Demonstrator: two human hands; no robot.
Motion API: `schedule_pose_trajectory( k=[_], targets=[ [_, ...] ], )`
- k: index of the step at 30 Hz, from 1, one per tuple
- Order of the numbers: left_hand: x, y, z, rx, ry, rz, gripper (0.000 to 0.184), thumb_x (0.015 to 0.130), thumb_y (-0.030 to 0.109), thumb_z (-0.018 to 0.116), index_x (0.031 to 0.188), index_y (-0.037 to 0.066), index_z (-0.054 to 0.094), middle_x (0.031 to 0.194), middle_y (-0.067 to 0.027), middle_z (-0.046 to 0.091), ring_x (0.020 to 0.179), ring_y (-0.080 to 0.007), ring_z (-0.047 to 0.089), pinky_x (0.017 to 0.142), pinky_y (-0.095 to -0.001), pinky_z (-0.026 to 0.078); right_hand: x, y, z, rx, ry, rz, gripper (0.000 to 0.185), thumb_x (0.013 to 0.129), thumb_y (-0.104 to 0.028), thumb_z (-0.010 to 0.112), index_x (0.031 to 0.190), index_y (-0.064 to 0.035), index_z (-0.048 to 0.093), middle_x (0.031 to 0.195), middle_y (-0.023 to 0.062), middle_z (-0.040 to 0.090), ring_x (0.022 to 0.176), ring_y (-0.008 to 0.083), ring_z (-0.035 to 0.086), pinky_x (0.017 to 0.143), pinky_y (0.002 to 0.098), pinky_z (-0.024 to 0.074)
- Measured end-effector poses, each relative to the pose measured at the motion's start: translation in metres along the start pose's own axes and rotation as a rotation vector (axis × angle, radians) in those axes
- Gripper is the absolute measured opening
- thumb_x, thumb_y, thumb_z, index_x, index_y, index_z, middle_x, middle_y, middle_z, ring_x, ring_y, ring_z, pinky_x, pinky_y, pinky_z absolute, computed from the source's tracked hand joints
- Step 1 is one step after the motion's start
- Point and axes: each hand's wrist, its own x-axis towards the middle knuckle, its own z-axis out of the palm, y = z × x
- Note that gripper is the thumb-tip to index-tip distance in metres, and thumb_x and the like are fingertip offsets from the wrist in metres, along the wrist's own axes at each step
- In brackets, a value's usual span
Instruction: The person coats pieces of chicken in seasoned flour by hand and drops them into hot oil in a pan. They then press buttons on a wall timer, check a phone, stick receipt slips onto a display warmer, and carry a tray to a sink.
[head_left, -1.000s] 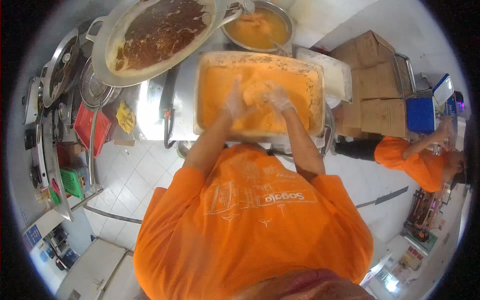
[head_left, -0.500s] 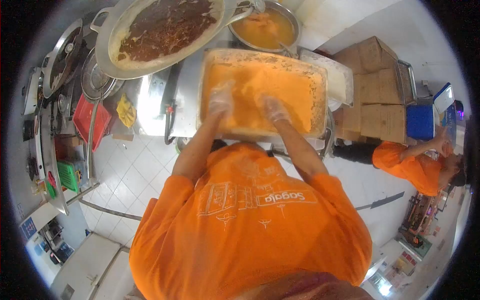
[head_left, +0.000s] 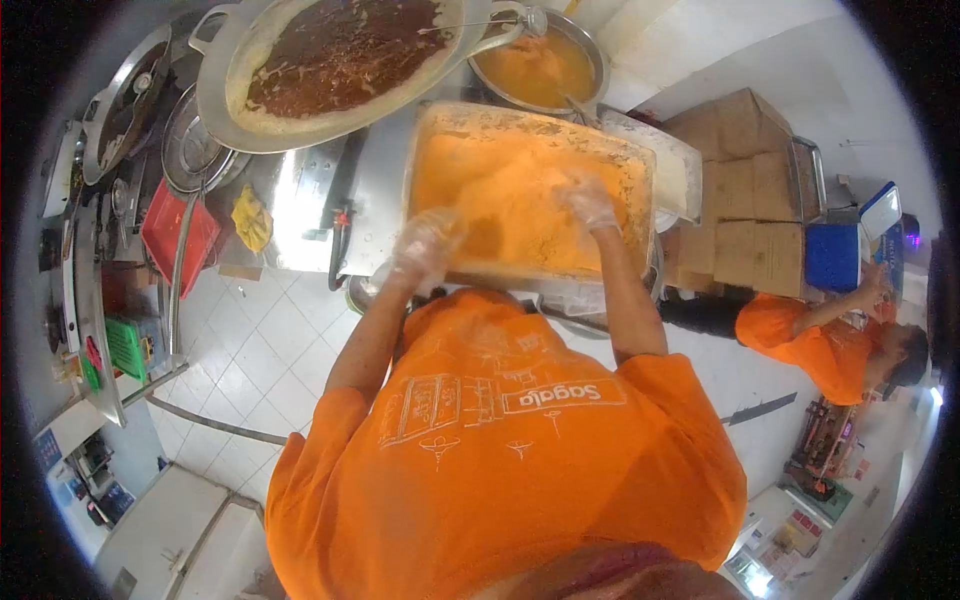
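Orange powder point(head_left: 500, 185) lines a tray point(head_left: 563, 131); left hand point(head_left: 426, 243) and right hand point(head_left: 590, 202) blur over it, open or closed unclear.

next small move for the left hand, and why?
Probably swing the left hand inward over the orange powder, opposite the right hand. The left is at the near left corner of the tray, while the right is farther in, over the powder, which looks mounded between them. Blur hides whether either hand holds anything.
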Motion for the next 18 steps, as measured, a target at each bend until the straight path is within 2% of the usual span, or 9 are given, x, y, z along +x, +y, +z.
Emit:
schedule_pose_trajectory(
  k=[1,4,7,9,10,11,14,15,18],
  targets=[
    [0.003,-0.003,0.002,0.079,-0.065,0.020,0.037,0.089,0.034,0.053,0.114,0.008,0.061,0.110,-0.0162,0.062,0.104,-0.0332,0.058,0.093,-0.0405,0.045,0.003,-0.009,-0.007,0.126,0.024,-0.003,0.047,0.076,-0.020,0.073,0.116,-0.0017,0.059,0.098,0.0088,0.067,0.079,0.0184,0.060,0.072,0.0312,0.0486],
    [0.001,0.007,-0.007,0.052,0.050,0.051,0.032,0.092,0.035,0.045,0.109,0.010,0.058,0.098,-0.0145,0.062,0.098,-0.0280,0.058,0.087,-0.0391,0.046,0.009,-0.020,-0.027,-0.308,-0.068,-0.025,0.047,0.075,-0.012,0.074,0.117,-0.0014,0.058,0.095,0.0084,0.066,0.080,0.0174,0.060,0.069,0.0293,0.0486],
    [-0.004,0.017,-0.026,-0.019,-0.119,-0.063,0.038,0.090,0.036,0.050,0.115,0.010,0.061,0.119,-0.0160,0.059,0.111,-0.0320,0.053,0.097,-0.0408,0.041,0.007,-0.039,-0.035,-0.355,0.003,0.039,0.043,0.074,-0.007,0.072,0.116,-0.0026,0.060,0.098,0.0079,0.065,0.081,0.0165,0.060,0.068,0.0275,0.0500],
    [-0.008,0.014,-0.013,0.079,-0.138,0.012,0.037,0.093,0.035,0.046,0.116,0.010,0.060,0.122,-0.0152,0.056,0.115,-0.0314,0.051,0.100,-0.0404,0.038,-0.006,-0.042,-0.039,0.108,0.049,-0.030,0.042,0.075,-0.004,0.070,0.115,-0.0024,0.060,0.101,0.0076,0.065,0.082,0.0166,0.061,0.068,0.0268,0.0512],
    [-0.004,0.004,-0.007,0.130,-0.127,0.036,0.037,0.094,0.035,0.044,0.117,0.009,0.059,0.124,-0.0148,0.055,0.116,-0.0311,0.050,0.101,-0.0402,0.037,0.001,-0.053,-0.036,0.160,0.030,-0.076,0.041,0.075,-0.003,0.070,0.115,-0.0021,0.060,0.103,0.0077,0.064,0.083,0.0166,0.061,0.069,0.0266,0.0516],
    [-0.003,-0.013,0.005,0.124,-0.279,0.100,0.037,0.096,0.033,0.040,0.120,0.010,0.056,0.129,-0.0142,0.052,0.119,-0.0296,0.048,0.104,-0.0404,0.034,0.007,-0.067,-0.031,0.213,0.009,-0.121,0.041,0.075,-0.002,0.069,0.115,-0.0018,0.060,0.104,0.0077,0.064,0.085,0.0166,0.061,0.070,0.0264,0.0520],
    [-0.011,0.016,-0.036,-0.043,-0.243,-0.049,0.033,0.096,0.029,0.039,0.119,0.010,0.054,0.122,-0.0137,0.054,0.115,-0.0291,0.049,0.102,-0.0405,0.036,-0.017,-0.184,-0.005,-0.097,-0.040,-0.209,0.044,0.074,0.001,0.067,0.117,-0.0002,0.058,0.108,0.0086,0.063,0.091,0.0157,0.060,0.073,0.0256,0.0523],
    [-0.012,0.015,-0.037,0.084,-0.249,0.044,0.032,0.096,0.028,0.039,0.116,0.010,0.055,0.118,-0.0137,0.055,0.112,-0.0289,0.050,0.100,-0.0406,0.037,-0.028,-0.224,0.012,-0.179,-0.019,-0.219,0.046,0.074,0.003,0.066,0.119,0.0004,0.057,0.108,0.0087,0.062,0.094,0.0148,0.060,0.073,0.0249,0.0521],
    [-0.016,0.008,-0.033,0.349,-0.204,0.287,0.027,0.094,0.025,0.041,0.108,0.008,0.057,0.108,-0.0135,0.057,0.105,-0.0284,0.054,0.094,-0.0406,0.042,0.008,-0.271,0.049,-0.139,-0.252,-0.469,0.045,0.075,0.003,0.064,0.119,0.0003,0.057,0.106,0.0082,0.064,0.093,0.0137,0.059,0.079,0.0248,0.0511]
  ],
)
